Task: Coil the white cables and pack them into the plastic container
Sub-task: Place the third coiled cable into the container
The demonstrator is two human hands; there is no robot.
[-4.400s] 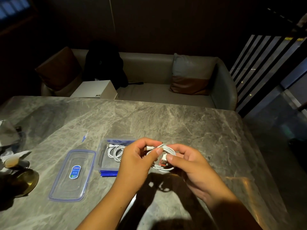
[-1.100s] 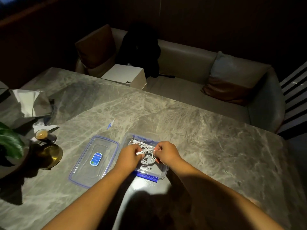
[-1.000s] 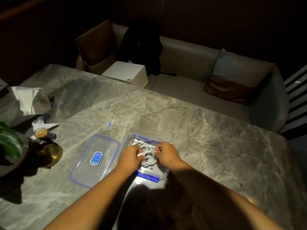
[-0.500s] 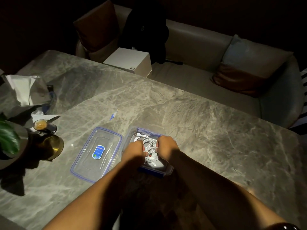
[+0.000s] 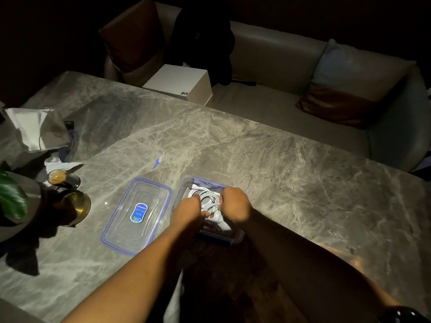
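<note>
Fingers of both hands are curled downward into the plastic container, where the white cables are gathered in a loose coil. The left hand is placed over the near left part of the coil and the right hand over its right side, with the knuckles turned up toward the camera. The coil can be seen in the gap between them. The loops appear to be gripped by both hands, though the fingertips are hidden under the knuckles and the light is dim. An orange-tipped plug is seen just beside the left thumb.

The container is set open on the grey marble table. Its clear lid, edged in blue and marked with a blue label, is laid flat just to the left of it. A small blue scrap is seen farther back on the table. At the left edge a small glass, a gold-coloured dish, a green leaf and crumpled paper are grouped. Beyond the table, a white box and a black bag are set on a sofa.
</note>
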